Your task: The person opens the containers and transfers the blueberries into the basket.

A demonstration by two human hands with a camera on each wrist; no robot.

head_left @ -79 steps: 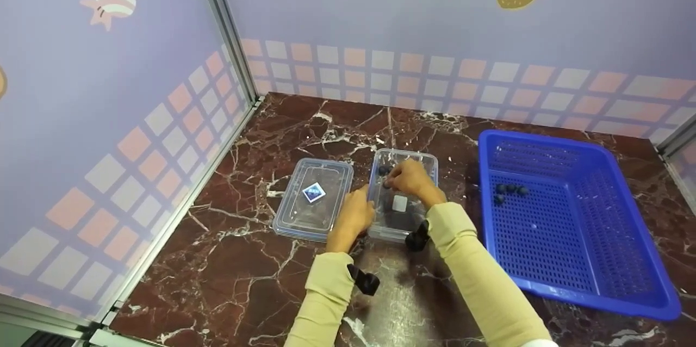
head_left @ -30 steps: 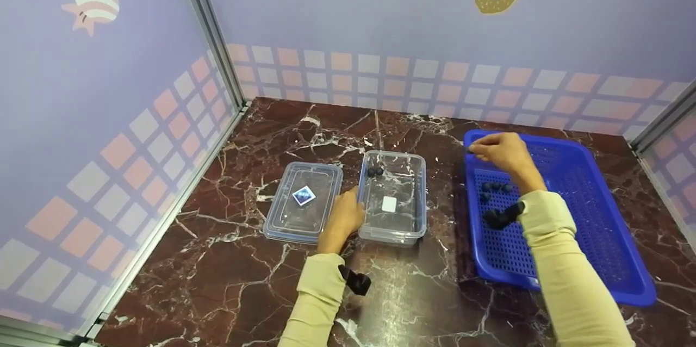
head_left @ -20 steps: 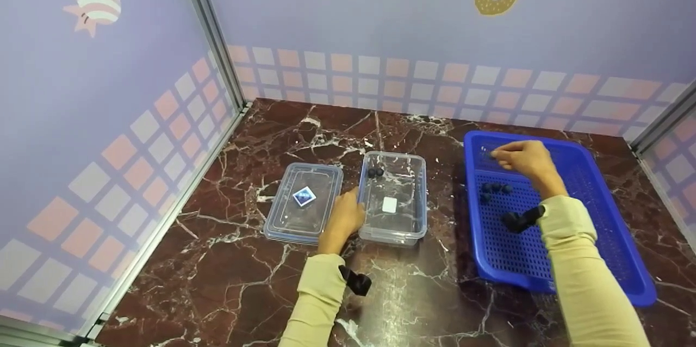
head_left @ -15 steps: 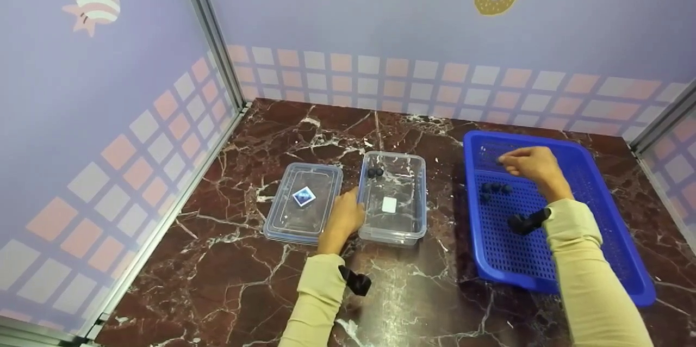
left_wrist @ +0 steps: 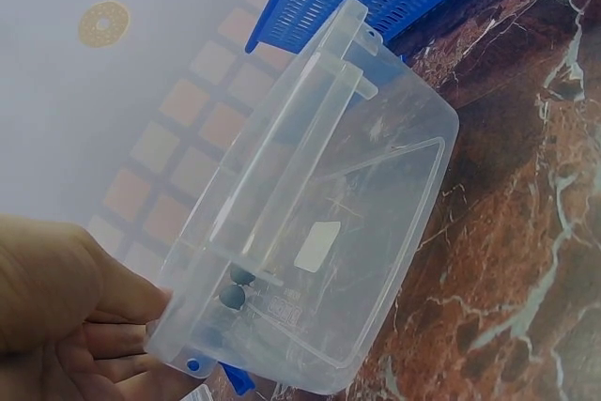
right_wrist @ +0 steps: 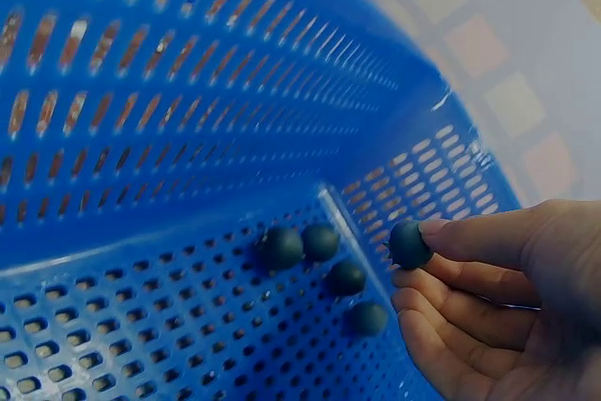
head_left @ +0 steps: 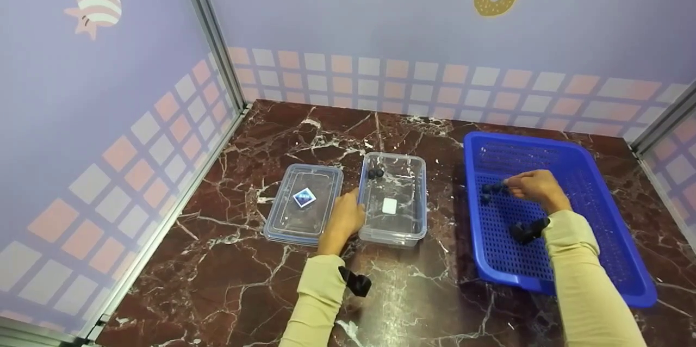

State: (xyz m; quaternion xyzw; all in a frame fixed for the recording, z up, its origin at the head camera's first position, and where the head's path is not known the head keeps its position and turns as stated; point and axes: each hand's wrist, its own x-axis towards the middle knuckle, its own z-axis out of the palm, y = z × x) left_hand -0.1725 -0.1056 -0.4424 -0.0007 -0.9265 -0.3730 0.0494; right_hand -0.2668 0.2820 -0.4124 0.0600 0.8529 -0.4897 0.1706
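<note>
In the head view, my left hand (head_left: pixel 346 217) holds the near left side of a clear plastic food container (head_left: pixel 399 184). Its thumb presses the rim in the left wrist view, with the fingers underneath. Two dark blueberries (left_wrist: pixel 235 288) lie together in that container. My right hand (head_left: pixel 538 188) is inside the blue perforated basket (head_left: pixel 478 249). Between thumb and fingertips it pinches one blueberry (right_wrist: pixel 410 244), held close above the basket floor. Several other blueberries (right_wrist: pixel 346 278) rest on that floor beside the fingers.
A clear lid with a blue diamond label (head_left: pixel 304 197) lies on the marbled table (head_left: pixel 244 282), left of the container. Patterned wall panels (head_left: pixel 380 20) stand behind and to the left, meeting at a metal post (head_left: pixel 217 31).
My right hand has gone from the container across to the basket, a blueberry in its fingertips, and has lowered toward the floor there. My left hand has stayed on the container's side.
</note>
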